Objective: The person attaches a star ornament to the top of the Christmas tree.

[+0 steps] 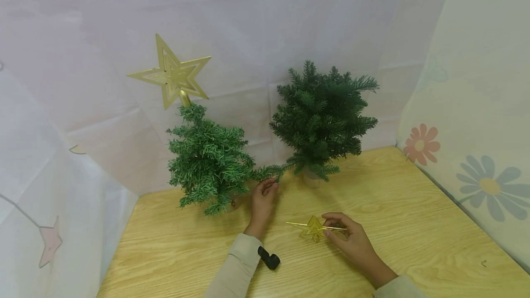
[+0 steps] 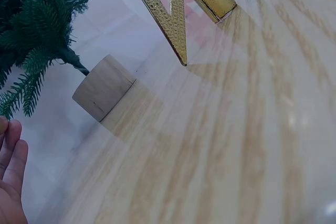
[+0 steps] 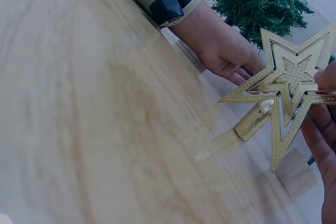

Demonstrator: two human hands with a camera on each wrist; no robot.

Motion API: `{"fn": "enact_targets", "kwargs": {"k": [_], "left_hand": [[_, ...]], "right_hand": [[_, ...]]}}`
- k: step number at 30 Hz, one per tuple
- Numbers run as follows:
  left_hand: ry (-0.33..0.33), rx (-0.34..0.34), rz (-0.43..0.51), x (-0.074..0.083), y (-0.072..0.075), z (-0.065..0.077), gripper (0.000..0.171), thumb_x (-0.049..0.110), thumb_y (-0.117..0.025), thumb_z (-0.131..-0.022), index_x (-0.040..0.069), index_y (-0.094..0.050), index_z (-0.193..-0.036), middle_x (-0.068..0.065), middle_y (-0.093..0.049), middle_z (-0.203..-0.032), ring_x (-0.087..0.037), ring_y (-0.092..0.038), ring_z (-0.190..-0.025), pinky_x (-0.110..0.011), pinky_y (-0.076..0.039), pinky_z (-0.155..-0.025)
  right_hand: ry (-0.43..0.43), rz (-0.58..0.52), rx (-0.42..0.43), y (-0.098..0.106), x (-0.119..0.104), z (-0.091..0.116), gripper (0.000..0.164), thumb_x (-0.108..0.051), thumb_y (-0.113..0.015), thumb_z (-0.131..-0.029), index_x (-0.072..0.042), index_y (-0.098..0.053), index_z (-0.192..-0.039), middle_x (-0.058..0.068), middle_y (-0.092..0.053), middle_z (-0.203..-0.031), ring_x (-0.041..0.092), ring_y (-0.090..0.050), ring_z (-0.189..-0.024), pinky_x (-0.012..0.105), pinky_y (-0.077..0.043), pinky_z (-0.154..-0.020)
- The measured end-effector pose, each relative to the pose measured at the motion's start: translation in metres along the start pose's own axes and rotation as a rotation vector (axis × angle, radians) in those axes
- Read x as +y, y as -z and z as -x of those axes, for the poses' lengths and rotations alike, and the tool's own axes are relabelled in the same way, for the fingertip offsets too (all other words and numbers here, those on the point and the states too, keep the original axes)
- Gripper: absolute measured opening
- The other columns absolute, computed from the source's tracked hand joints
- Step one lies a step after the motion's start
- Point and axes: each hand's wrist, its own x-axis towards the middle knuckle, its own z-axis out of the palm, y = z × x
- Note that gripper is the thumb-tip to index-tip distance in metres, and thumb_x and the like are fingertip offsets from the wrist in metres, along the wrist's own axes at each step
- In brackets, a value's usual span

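My right hand (image 1: 352, 238) pinches a gold star tree topper (image 3: 294, 72) by one side, close over the table. Its short tube-shaped base (image 3: 254, 119) points down toward the wood. The fingertips of my left hand (image 1: 264, 199) pinch the tip of a low branch (image 2: 23, 95) of the dark green artificial Christmas tree (image 1: 325, 114), which stands at the back right on a round wooden base (image 2: 105, 87). Just left of that hand is a lighter green Christmas tree (image 1: 209, 155), with a second gold star topper (image 1: 175, 75) on its top.
Both trees stand on a wood-grain table (image 1: 385, 215), near its back edge. Behind it hangs a pale cloth (image 1: 232, 22), and flower-printed fabric (image 1: 488, 187) lines the right side. A black wrist device (image 1: 269, 259) sits at my left cuff.
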Motion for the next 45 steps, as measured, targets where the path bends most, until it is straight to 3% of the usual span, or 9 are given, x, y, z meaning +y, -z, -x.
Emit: {"fn": "enact_targets", "kwargs": {"k": [10,15,22,28,34,38,45], "left_hand": [[0.011,0.008,-0.003,0.002,-0.001,-0.001,0.028,0.009,-0.063,-0.096,-0.004,-0.061,-0.121,-0.017,-0.062,-0.113,-0.048,-0.055,-0.114,-0.050,-0.048,-0.097],[0.001,0.010,-0.004,0.002,-0.001,-0.001,0.028,0.008,-0.064,-0.095,-0.005,-0.061,-0.120,-0.018,-0.063,-0.112,-0.048,-0.056,-0.112,-0.046,-0.051,-0.094],[-0.004,0.004,0.014,-0.002,0.000,-0.002,0.026,0.008,-0.064,-0.096,-0.003,-0.062,-0.119,-0.016,-0.063,-0.111,-0.049,-0.055,-0.113,-0.045,-0.051,-0.094],[-0.002,-0.006,0.007,-0.002,0.000,-0.002,0.027,0.009,-0.063,-0.096,-0.003,-0.061,-0.120,-0.018,-0.063,-0.112,-0.049,-0.055,-0.113,-0.050,-0.048,-0.096],[0.004,-0.012,-0.025,0.004,-0.001,-0.002,0.027,0.010,-0.063,-0.096,-0.003,-0.062,-0.120,-0.020,-0.063,-0.113,-0.046,-0.057,-0.113,-0.046,-0.050,-0.095],[-0.005,-0.014,-0.025,0.003,-0.001,-0.002,0.027,0.010,-0.063,-0.096,-0.004,-0.062,-0.120,-0.019,-0.063,-0.113,-0.047,-0.057,-0.113,-0.046,-0.050,-0.095],[-0.020,-0.023,-0.016,0.000,0.000,-0.004,0.029,0.010,-0.063,-0.097,-0.003,-0.061,-0.123,-0.017,-0.063,-0.115,-0.044,-0.057,-0.113,-0.047,-0.050,-0.096]], "right_hand": [[-0.051,0.029,-0.014,0.000,-0.001,-0.001,0.033,-0.007,-0.069,-0.091,-0.005,-0.060,-0.123,0.003,-0.065,-0.107,0.016,-0.061,-0.100,0.034,-0.053,-0.087],[-0.075,0.052,-0.007,-0.002,0.016,0.001,0.034,-0.009,-0.070,-0.091,-0.011,-0.061,-0.124,0.000,-0.065,-0.110,0.021,-0.061,-0.104,0.037,-0.053,-0.088],[-0.062,0.002,-0.046,-0.004,0.037,0.002,0.033,-0.014,-0.070,-0.091,-0.019,-0.062,-0.122,-0.004,-0.063,-0.116,0.023,-0.060,-0.107,0.031,-0.051,-0.090],[-0.075,-0.058,-0.101,-0.004,0.041,0.001,0.029,-0.015,-0.069,-0.092,-0.019,-0.062,-0.121,0.000,-0.062,-0.121,0.020,-0.058,-0.110,0.031,-0.052,-0.090],[-0.113,-0.124,-0.158,-0.005,0.043,0.001,0.028,-0.014,-0.067,-0.093,-0.014,-0.062,-0.121,0.006,-0.061,-0.122,0.020,-0.059,-0.111,0.032,-0.054,-0.089],[-0.099,-0.115,-0.169,-0.005,0.045,0.001,0.028,-0.013,-0.066,-0.094,-0.013,-0.061,-0.122,0.008,-0.060,-0.123,0.021,-0.059,-0.111,0.030,-0.054,-0.089],[-0.158,-0.089,-0.154,-0.005,0.046,0.002,0.027,-0.016,-0.065,-0.095,-0.014,-0.061,-0.122,0.013,-0.058,-0.125,0.022,-0.065,-0.100,0.030,-0.056,-0.083]]}}
